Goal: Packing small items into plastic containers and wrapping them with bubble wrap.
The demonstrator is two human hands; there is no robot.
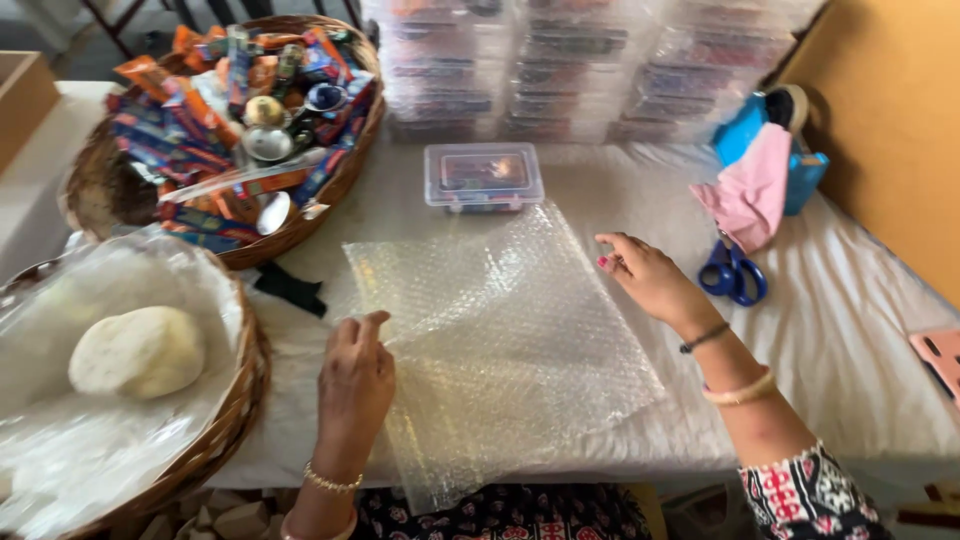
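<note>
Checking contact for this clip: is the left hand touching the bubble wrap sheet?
Touching. The head view shows the left hand with its fingers lying on the bubble wrap sheet's left edge.
</note>
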